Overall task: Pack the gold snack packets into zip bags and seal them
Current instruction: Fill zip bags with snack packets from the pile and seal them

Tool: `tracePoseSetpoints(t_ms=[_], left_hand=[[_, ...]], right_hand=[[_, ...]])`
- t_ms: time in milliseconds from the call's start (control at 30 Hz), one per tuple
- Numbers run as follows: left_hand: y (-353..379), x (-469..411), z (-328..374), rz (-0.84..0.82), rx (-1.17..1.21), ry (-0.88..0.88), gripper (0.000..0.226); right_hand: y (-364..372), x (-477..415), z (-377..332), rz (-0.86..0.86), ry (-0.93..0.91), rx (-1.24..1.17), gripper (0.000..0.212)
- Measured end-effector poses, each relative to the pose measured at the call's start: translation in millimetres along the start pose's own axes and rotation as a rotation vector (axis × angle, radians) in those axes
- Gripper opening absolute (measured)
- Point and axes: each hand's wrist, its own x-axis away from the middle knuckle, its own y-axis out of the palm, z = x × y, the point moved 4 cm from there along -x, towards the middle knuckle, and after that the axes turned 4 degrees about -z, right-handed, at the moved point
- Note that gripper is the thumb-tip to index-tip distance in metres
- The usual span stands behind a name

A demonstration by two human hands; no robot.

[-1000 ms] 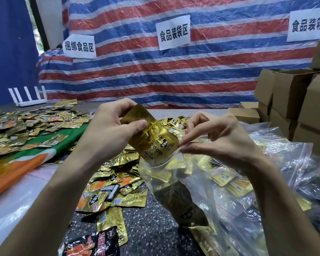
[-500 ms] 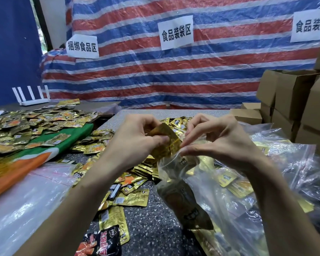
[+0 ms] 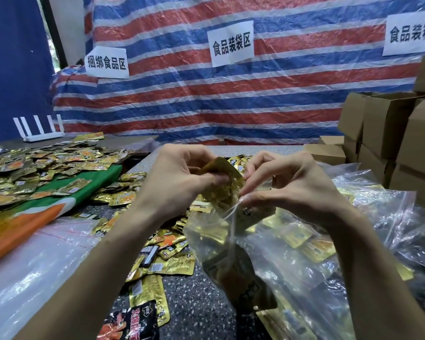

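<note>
Your left hand [image 3: 179, 185] has the gold packet [image 3: 222, 185] pinched at its upper end, thumb across the near face and fingers curled behind. Your right hand [image 3: 295, 190] nips the clear lip of the zip bag [image 3: 214, 234] between thumb and forefinger, holding the mouth up. Both grips are closed on something, nothing slack. Now the line that matters: the packet is tilted, its long axis running from upper left down to lower right, and its lower end sits right at the bag's mouth, touching or just inside the rim; the plastic blurs which. So the bag lies below and slightly right of your left grip, and the left hand is the one placed to push, straight along that axis. The mouth looks narrow, so I'd say the right hand needs to draw the lip wider or the corner may catch. The bag hangs above the middle of the tabletop [image 3: 201, 305], with dark gold shapes showing inside its lower half. Beneath your left wrist a heap of loose packets [image 3: 172, 244] spreads toward the tabletop's near edge, a black and red packet [image 3: 133, 322] nearest you. Packed bags [image 3: 329, 244] pile up toward the right edge, with cardboard boxes [image 3: 390, 133] stacked behind them.
</note>
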Motion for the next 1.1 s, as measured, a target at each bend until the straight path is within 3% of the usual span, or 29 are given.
tracePoseSetpoints(t_ms=[133,267,400,567,700,867,967,1100], left_hand=[[20,5,-4,-0.054,-0.099,0.068,0.024],[37,6,-6,-0.16,-0.196,0.102,0.004],[33,3,-10,-0.302,-0.37,0.048,0.017],[-5,14,-21,-0.358,-0.452,0.034,0.04],[-27,27,-29,-0.43,-0.618,0.094,0.03],[-50,36,-30,-0.268,-0.632,0.082,0.023],[-51,42,-28,-0.317,-0.629,0.046,0.027],[-59,49,-22,-0.228,-0.532,0.029,0.019]], right_hand=[[1,0,-1,0.009,-0.018,0.041,0.02],[1,-1,0,0.009,-0.031,0.093,0.021],[0,-2,2,0.022,-0.011,0.091,0.017],[-5,0,5,0.051,-0.004,0.123,0.016],[-11,2,1,0.077,-0.056,0.13,0.014],[-6,1,5,-0.019,-0.017,0.082,0.014],[-1,-1,16,-0.095,0.084,0.144,0.011],[4,-4,19,-0.091,0.14,0.171,0.013]])
